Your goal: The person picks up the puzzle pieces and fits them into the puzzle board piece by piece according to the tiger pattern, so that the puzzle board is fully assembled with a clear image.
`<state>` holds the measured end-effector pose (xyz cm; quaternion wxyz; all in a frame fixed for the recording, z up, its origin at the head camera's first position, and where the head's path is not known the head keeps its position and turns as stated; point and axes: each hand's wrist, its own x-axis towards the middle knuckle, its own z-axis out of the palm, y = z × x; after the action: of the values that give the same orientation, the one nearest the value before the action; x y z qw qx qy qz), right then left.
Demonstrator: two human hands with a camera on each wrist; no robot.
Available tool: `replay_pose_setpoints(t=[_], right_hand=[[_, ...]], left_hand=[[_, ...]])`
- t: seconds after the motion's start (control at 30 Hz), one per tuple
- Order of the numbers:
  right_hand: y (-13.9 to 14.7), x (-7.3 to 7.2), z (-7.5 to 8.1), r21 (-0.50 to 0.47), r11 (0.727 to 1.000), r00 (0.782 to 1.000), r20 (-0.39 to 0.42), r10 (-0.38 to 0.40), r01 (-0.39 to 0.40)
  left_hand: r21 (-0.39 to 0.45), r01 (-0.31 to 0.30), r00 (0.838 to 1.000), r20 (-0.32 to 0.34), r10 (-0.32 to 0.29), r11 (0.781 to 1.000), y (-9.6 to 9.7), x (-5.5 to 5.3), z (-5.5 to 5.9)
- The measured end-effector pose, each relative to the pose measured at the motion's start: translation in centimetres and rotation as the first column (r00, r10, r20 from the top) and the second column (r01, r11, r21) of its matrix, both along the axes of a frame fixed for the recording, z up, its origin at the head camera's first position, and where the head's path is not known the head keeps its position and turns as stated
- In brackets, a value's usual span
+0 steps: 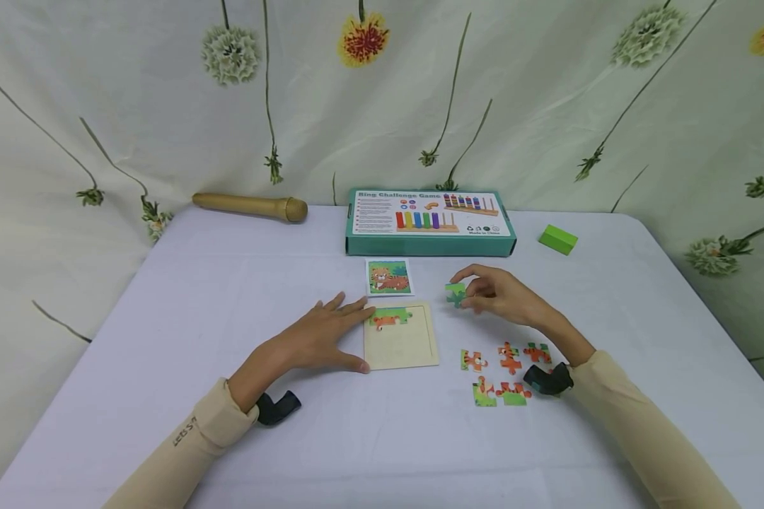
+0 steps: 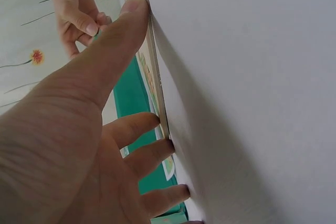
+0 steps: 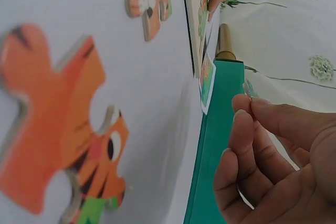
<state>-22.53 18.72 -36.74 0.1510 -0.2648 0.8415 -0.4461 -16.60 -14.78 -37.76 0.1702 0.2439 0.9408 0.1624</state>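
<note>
From the head camera, I see the left hand (image 1: pixel 315 336) with its fingers spread wide, gripping nothing. Its thumb touches the near left corner of a flat, square, pale wooden board (image 1: pixel 401 350), and one finger reaches the far left corner. Some joined green and orange puzzle pieces (image 1: pixel 391 317) lie at the board's far left corner. The right hand (image 1: pixel 503 295) pinches a small green jigsaw piece (image 1: pixel 456 294) to the right of the board, well apart from it. Loose orange and green tiger pieces (image 1: pixel 509 358) lie on the white cloth (image 1: pixel 369 452), nearer to me. A small square tiger picture card (image 1: pixel 390 278) sits just past the board, before a long teal cardboard game box (image 1: pixel 431 245).

From the left wrist, I see the thumb on the board's edge and the other fingers apart.

From the right wrist, I see the thumb and finger closed tight on the small piece, which shows almost edge-on. Two tiger pieces look big here.
</note>
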Motion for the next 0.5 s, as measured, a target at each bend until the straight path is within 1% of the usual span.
replay_pose_setpoints(t=[0.2, 0.5], right_hand=[[-1.4, 0.0, 0.1, 0.001, 0.999, 0.999, 0.013, 0.042, -0.042], [-3.0, -0.2, 0.0, 0.004, 0.997, 0.995, 0.068, 0.077, -0.078]], left_hand=[[-0.007, 0.0, 1.0, 0.0, 0.0, 1.0, 0.1, 0.0, 0.0], [-0.004, 0.003, 1.0, 0.0, -0.003, 1.0, 0.1, -0.1, -0.1]])
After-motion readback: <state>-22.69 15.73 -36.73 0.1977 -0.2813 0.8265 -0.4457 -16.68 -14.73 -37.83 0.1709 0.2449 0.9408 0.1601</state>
